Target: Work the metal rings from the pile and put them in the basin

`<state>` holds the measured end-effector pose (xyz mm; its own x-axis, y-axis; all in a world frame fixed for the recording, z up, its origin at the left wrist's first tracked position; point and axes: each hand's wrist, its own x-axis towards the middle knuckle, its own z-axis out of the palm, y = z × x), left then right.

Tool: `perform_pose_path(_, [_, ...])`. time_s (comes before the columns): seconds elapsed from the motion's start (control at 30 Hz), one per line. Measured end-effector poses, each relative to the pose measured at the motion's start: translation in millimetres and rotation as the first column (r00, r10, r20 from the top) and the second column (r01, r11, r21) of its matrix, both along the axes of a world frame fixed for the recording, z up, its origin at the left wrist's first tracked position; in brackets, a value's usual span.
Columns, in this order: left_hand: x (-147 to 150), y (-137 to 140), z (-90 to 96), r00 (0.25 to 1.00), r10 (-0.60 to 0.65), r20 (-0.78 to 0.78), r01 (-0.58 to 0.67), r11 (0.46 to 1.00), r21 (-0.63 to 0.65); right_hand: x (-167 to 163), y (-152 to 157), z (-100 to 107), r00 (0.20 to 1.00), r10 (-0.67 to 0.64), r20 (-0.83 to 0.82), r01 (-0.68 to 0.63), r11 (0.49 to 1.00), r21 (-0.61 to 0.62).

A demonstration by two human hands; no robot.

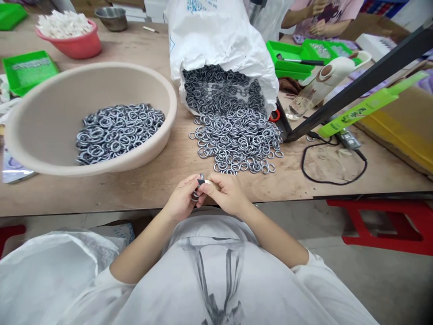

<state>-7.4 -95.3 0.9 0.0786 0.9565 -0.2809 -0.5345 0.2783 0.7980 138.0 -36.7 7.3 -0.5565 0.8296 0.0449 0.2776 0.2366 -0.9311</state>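
Note:
My left hand [182, 198] is closed on a few grey rings [195, 196] at the table's front edge. Against it, my right hand [229, 193] pinches a small, dark, pointed piece with a pale part [202, 182]; its kind is too small to tell. The fingertips of both hands meet, partly hiding what they hold. Just beyond them lies a heap of grey rings [240, 140], spilling from the mouth of a large white sack [216, 40]. To the left stands a wide beige basin [40, 122] with many similar rings [118, 131] inside.
A black slanted bar [358, 85] rises at the right, beside a lime-green stick-like packet [361, 110], a bottle [314, 88] and a looped black cable [304, 167]. Behind are a red bowl [72, 46] and green trays [287, 67]. Another person's hands [316, 20] show at the back.

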Motion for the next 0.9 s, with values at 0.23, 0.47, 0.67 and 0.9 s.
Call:
perform_pose_path(0.23, [4,-8,0.3,0.997,-0.055,0.046,0.052,0.996,0.067,1,13,-7,0.985,-0.12,-0.123,0.126,0.991,0.044])
perform_pose_path(0.47, [5,-6,-4.6,0.998,-0.05,0.031,0.049,0.998,0.035,-8,-4,-5,0.97,-0.038,-0.239,-0.018,0.974,-0.228])
perform_pose_path(0.67, [-3,-7,-3.8,0.999,0.014,-0.028,-0.015,0.999,-0.039,2,31,-6,0.866,-0.271,0.42,0.106,0.92,0.376])
perform_pose_path(0.9, [-7,-2,-1.3,0.99,0.129,-0.049,-0.133,0.987,-0.092,-5,28,-3,0.565,-0.347,0.748,-0.078,0.881,0.467])
